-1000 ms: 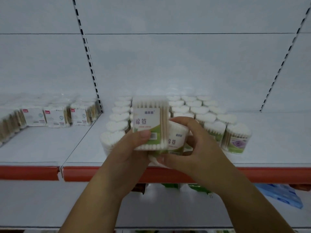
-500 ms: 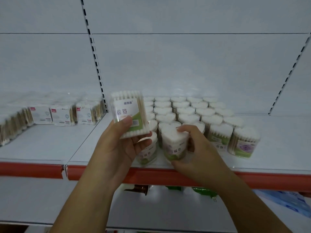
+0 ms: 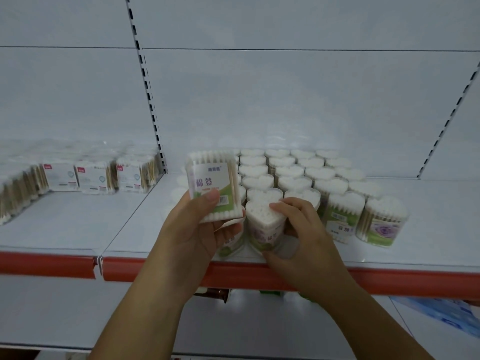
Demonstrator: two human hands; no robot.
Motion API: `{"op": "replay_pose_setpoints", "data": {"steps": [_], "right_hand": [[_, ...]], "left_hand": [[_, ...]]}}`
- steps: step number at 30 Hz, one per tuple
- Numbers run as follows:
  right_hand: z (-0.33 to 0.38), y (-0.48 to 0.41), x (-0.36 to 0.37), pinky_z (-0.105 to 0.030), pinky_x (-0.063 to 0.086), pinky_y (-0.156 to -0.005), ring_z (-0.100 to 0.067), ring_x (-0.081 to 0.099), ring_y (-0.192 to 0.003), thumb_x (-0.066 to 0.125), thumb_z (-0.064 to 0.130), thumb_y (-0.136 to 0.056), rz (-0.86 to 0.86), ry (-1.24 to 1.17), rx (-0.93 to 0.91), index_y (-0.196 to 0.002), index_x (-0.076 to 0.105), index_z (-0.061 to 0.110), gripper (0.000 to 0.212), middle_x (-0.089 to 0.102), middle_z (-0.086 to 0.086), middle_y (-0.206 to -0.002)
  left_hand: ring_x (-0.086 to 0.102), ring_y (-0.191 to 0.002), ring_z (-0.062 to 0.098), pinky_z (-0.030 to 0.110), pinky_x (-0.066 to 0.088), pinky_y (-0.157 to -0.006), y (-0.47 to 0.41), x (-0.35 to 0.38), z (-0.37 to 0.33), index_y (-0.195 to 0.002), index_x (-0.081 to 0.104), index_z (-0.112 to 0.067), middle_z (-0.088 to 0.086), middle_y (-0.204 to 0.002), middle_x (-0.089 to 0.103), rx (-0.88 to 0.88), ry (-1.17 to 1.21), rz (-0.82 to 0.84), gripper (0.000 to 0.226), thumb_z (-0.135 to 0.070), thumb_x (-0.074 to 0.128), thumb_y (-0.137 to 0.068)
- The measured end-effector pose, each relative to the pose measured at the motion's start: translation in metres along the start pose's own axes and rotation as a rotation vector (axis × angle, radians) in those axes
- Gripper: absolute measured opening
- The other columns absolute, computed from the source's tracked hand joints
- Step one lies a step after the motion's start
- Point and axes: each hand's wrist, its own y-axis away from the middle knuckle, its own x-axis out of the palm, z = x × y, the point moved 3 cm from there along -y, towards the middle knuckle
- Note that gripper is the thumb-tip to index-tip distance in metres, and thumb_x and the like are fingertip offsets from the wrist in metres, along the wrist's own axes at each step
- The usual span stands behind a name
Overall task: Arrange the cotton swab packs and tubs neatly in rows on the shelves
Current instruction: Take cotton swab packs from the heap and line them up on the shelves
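Observation:
My left hand (image 3: 193,229) grips a rectangular clear cotton swab pack (image 3: 213,187) with a green and white label, held upright above the shelf front. My right hand (image 3: 301,237) grips a heart-shaped swab tub (image 3: 262,224) standing at the front of the white shelf (image 3: 428,229), fingers over its top and thumb at its base. Behind and to the right stand several heart-shaped tubs (image 3: 298,175) in rows. Another tub (image 3: 230,245) is partly hidden under my left hand.
On the left shelf section lie several flat swab packs (image 3: 96,178) in a row. A red price rail (image 3: 52,263) runs along the shelf front. A slotted upright (image 3: 149,100) divides the sections. Below, a blue package (image 3: 446,315) lies at right.
My left hand has carried the rectangular pack leftward, away from my right hand. My right hand has lowered the heart-shaped tub onto the shelf front and still holds it. The camera has moved closer.

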Motion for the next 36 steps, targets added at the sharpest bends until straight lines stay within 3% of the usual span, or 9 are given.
{"op": "replay_pose_setpoints", "data": {"steps": [7,13,17,19,23,26,29,31,36], "right_hand": [[-0.003,0.005,-0.001,-0.029,0.053,-0.088,-0.001,0.046,-0.119,0.069,0.046,-0.073,0.033,0.057,-0.015,-0.134,0.049,0.031,0.067,0.038,0.018,-0.135],[0.028,0.004,-0.046,-0.027,0.050,-0.088,0.001,0.055,-0.110,0.059,0.063,-0.067,-0.129,-0.355,0.201,-0.112,0.057,0.049,0.048,0.055,0.027,-0.117],[0.050,0.000,-0.088,-0.024,0.056,-0.078,-0.007,0.062,-0.105,0.074,0.070,-0.049,-0.092,-0.467,0.189,-0.117,0.054,0.047,0.074,0.061,0.018,-0.116],[0.046,0.004,-0.096,-0.023,0.058,-0.072,-0.006,0.065,-0.098,0.078,0.057,-0.053,-0.123,-0.323,0.219,-0.112,0.057,0.044,0.064,0.064,0.016,-0.109],[0.027,0.013,-0.103,-0.021,0.057,-0.062,-0.007,0.070,-0.083,0.084,0.025,-0.062,-0.165,-0.369,0.289,-0.096,0.062,0.039,0.043,0.069,0.012,-0.094],[0.012,0.016,-0.106,-0.025,0.059,-0.063,-0.006,0.070,-0.084,0.083,0.018,-0.063,-0.260,-0.347,0.303,-0.094,0.060,0.037,0.043,0.070,0.010,-0.092],[-0.006,0.019,-0.091,-0.030,0.060,-0.074,-0.006,0.069,-0.091,0.085,0.030,-0.061,-0.267,-0.267,0.356,-0.097,0.058,0.043,0.046,0.068,0.011,-0.102],[-0.014,0.021,-0.076,-0.033,0.057,-0.083,-0.005,0.065,-0.099,0.086,0.030,-0.063,-0.231,-0.221,0.375,-0.100,0.058,0.043,0.048,0.064,0.016,-0.109],[-0.018,0.022,-0.060,-0.019,0.052,-0.086,0.006,0.059,-0.102,0.085,0.028,-0.067,-0.184,-0.158,0.328,-0.103,0.053,0.047,0.052,0.056,0.028,-0.114]], "left_hand": [[0.065,-0.068,0.016,0.024,0.054,-0.053,-0.003,0.005,0.002,-0.100,0.065,-0.014,0.005,-0.081,0.069,-0.004,-0.030,0.015,0.047,-0.027,0.080,-0.057],[0.069,-0.077,0.017,0.025,0.056,-0.059,0.001,0.026,0.000,-0.103,0.067,-0.019,0.000,-0.090,0.073,0.082,-0.231,0.048,0.048,-0.027,0.078,-0.057],[0.072,-0.084,0.013,0.024,0.057,-0.068,0.008,0.069,0.030,-0.104,0.062,-0.021,-0.003,-0.094,0.074,0.123,-0.476,0.085,0.045,-0.020,0.087,-0.066],[0.072,-0.087,0.013,0.026,0.057,-0.071,0.008,0.082,0.049,-0.107,0.059,-0.020,-0.004,-0.096,0.074,0.113,-0.471,0.117,0.044,-0.006,0.082,-0.072],[0.069,-0.095,0.007,0.033,0.058,-0.081,0.007,0.085,0.063,-0.115,0.057,-0.031,-0.011,-0.105,0.071,0.094,-0.658,0.164,0.056,-0.021,0.086,-0.068],[0.054,-0.114,-0.006,0.020,0.046,-0.098,0.008,0.074,0.050,-0.144,0.031,-0.044,-0.026,-0.129,0.054,0.104,-0.981,0.221,0.095,-0.043,0.084,-0.066],[0.028,-0.121,-0.019,-0.002,0.020,-0.100,0.001,0.059,0.019,-0.146,0.030,-0.042,-0.033,-0.136,0.037,0.355,-1.420,0.157,0.083,-0.050,0.071,-0.075],[0.010,-0.122,-0.022,-0.008,0.003,-0.096,-0.008,0.051,0.011,-0.149,0.023,-0.040,-0.029,-0.146,0.025,0.355,-1.607,0.183,0.080,-0.051,0.064,-0.081],[-0.021,-0.134,-0.005,0.034,-0.014,-0.116,-0.022,0.040,0.033,-0.153,-0.001,-0.035,-0.018,-0.160,-0.008,0.250,-1.937,0.347,0.069,-0.054,0.036,-0.097]]}}
